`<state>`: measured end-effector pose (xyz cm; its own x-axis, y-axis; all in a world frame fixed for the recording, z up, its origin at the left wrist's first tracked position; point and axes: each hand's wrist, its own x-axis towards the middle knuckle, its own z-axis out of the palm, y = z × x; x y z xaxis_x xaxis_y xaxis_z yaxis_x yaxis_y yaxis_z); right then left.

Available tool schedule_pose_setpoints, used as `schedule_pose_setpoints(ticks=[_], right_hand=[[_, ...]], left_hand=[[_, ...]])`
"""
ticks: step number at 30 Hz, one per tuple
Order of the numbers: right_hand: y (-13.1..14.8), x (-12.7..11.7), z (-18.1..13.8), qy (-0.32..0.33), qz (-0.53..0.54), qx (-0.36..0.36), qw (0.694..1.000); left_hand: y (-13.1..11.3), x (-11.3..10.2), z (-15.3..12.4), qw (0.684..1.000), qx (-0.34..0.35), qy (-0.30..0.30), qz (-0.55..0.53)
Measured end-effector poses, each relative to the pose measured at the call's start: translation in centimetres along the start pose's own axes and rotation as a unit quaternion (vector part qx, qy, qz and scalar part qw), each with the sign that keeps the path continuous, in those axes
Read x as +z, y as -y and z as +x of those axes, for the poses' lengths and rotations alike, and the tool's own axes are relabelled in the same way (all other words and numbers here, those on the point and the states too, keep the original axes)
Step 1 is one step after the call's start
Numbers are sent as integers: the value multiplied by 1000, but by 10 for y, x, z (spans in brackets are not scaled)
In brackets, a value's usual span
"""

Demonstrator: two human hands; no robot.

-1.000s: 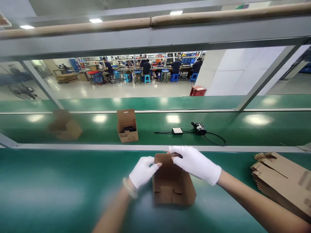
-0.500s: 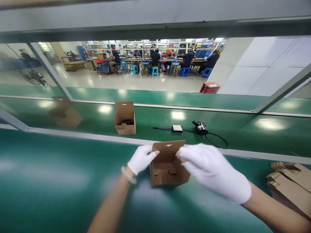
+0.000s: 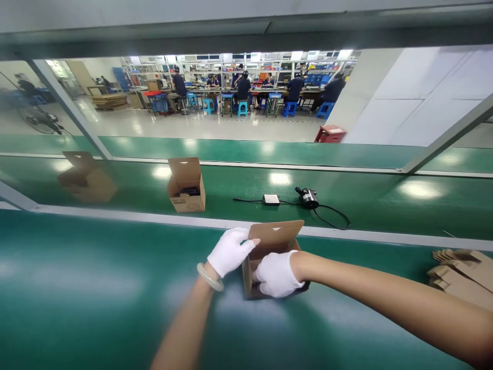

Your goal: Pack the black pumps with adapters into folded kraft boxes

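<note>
The right hand (image 3: 276,275) has moved down into the small brown box (image 3: 269,257) and is pushing inside it; its fingers are hidden. The left hand (image 3: 230,251) pinches the box's left edge. The box sits on the near green table (image 3: 96,288).

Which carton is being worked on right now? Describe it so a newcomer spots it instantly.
Start at the near green table, in front of the grey rail. At its middle sits a small brown open carton with its lid flap upright. Unlike the open carton on the belt beyond, both white-gloved hands are on it: left hand at the flap, right hand inside.
</note>
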<state>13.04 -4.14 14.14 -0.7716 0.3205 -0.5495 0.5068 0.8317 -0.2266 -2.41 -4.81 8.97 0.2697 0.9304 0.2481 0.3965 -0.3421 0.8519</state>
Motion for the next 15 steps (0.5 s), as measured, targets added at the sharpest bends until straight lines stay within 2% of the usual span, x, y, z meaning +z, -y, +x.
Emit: schedule_pose_setpoints(ticks=[2,4,5,7,8,10,12,15], right_hand=[[-3,-25,-30,-36,64,-21,997],[-20,-49,-58,-80,174,-30,981],[-36,-59,-68,-116,212,1,970],[-78,-69,-76,-228,201,137,943],[-102,-69,-73,-288,155,223,918],[-149,-59,-60,-331,75,392,855],[-185,-40,-43,-334,76,441,830],[-211,-6,-20,-386,94,429,811]], left_hand=[[3,-15,-1,1000,-9,-22,3],[9,-32,-2,998,-32,-45,6],[12,-40,-3,997,-49,-55,6],[16,-52,-7,992,-80,-95,-6],[15,-57,-9,987,-91,-133,-15],[9,-63,-15,967,-91,-235,-29],[-5,-67,-25,942,-70,-328,-28],[-33,-64,-43,906,-9,-423,-8]])
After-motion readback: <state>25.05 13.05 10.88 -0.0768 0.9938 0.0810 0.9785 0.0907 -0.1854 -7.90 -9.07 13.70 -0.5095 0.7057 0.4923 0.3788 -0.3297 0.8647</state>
